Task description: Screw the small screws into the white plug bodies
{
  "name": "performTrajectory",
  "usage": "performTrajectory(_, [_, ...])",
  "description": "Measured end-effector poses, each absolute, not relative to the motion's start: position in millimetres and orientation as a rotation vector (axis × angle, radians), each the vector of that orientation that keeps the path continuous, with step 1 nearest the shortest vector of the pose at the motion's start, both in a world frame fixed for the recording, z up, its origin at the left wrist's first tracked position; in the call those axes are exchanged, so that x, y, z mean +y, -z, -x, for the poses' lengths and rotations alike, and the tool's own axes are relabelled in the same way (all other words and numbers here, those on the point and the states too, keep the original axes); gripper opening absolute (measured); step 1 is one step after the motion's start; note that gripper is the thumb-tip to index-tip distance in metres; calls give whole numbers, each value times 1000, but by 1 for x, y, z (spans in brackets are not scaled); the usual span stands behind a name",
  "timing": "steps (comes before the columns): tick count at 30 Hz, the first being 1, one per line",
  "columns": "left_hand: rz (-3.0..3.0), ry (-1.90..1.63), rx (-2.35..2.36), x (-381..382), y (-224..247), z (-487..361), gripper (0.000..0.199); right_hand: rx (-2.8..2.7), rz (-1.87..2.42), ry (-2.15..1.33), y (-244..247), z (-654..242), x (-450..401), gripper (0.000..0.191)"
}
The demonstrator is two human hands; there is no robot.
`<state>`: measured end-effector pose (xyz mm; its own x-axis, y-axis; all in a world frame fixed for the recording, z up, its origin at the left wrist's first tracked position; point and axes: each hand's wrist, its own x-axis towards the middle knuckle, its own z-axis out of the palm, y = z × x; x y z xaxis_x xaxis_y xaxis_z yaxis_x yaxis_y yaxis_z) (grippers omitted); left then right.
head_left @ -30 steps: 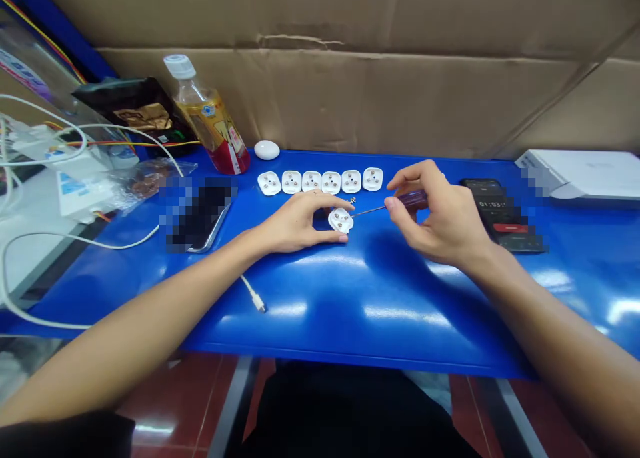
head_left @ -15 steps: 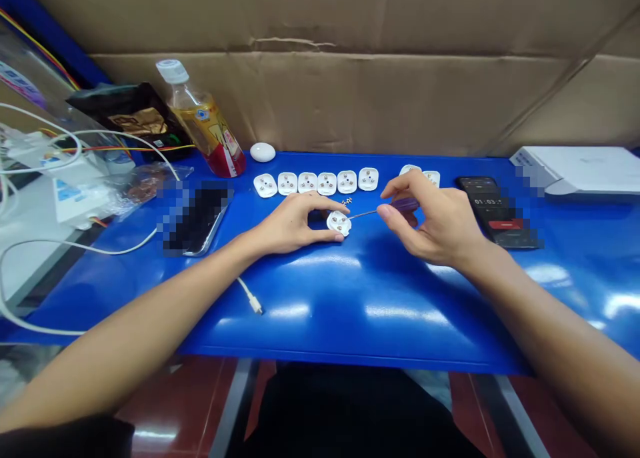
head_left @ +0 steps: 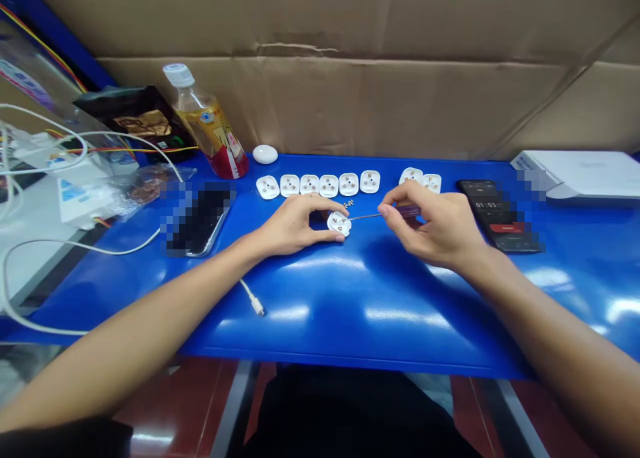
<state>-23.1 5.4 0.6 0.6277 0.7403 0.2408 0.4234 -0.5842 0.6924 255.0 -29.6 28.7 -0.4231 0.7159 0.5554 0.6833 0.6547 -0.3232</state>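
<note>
Between thumb and fingers, my left hand (head_left: 297, 226) grips a small round white part (head_left: 339, 225) with metal pieces in it. My right hand (head_left: 433, 225) holds a screwdriver (head_left: 366, 216) by its purple handle, and the thin shaft points left, its tip at the white part's right side. Just behind the part lies a little pile of screws (head_left: 349, 205). Several square white pieces (head_left: 329, 185) with metal contacts form a row farther back. Two more white pieces (head_left: 411, 177) sit behind my right hand.
On the blue table (head_left: 320, 311) are a phone (head_left: 200, 218) at left, another phone (head_left: 495, 215) at right, a bottle (head_left: 215, 128), a white oval object (head_left: 265, 154), a cable plug (head_left: 257, 306) and a white box (head_left: 585, 171). Cardboard (head_left: 350, 105) stands behind.
The fingers of my right hand have closed in on the screwdriver's handle, the index finger coming nearer the thumb. The whole view has shifted slightly; my left hand keeps its grip on the part.
</note>
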Motion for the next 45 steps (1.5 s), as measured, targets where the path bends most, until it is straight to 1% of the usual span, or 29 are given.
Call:
performTrajectory(2, [-2250, -699, 920, 5, -1, 23, 45, -2211, 1097, -54, -30, -254, -30, 6])
performTrajectory(6, [-2251, -697, 944, 4, -3, 23, 43, -2297, 1070, -158, -41, -251, -32, 6])
performTrajectory(11, [-2253, -720, 946, 3, -3, 20, 43, -2212, 1163, -255, -52, -242, -34, 11])
performTrajectory(18, [-2324, -676, 1006, 5, -10, 24, 37, -2001, 1187, -392, -31, -243, -29, 17])
performTrajectory(22, [-2383, -677, 1034, 7, -11, 28, 38, -1905, 1175, -355, -18, -250, -21, 17])
performTrajectory(26, [-2412, -671, 1060, 8, -10, 28, 41, -1971, 1180, -319, -11, -252, -15, 15])
performTrajectory(31, [-2443, -674, 1016, 8, -9, 29, 43, -2022, 1175, -344, -8, -250, -14, 20])
performTrajectory(39, [-2432, -698, 991, 10, -11, 33, 50, -2036, 1137, -364, -5, -251, -13, 15])
performTrajectory(45, [-2400, -685, 1043, 9, -13, 33, 38, -1993, 1121, -323, -8, -251, -16, 13])
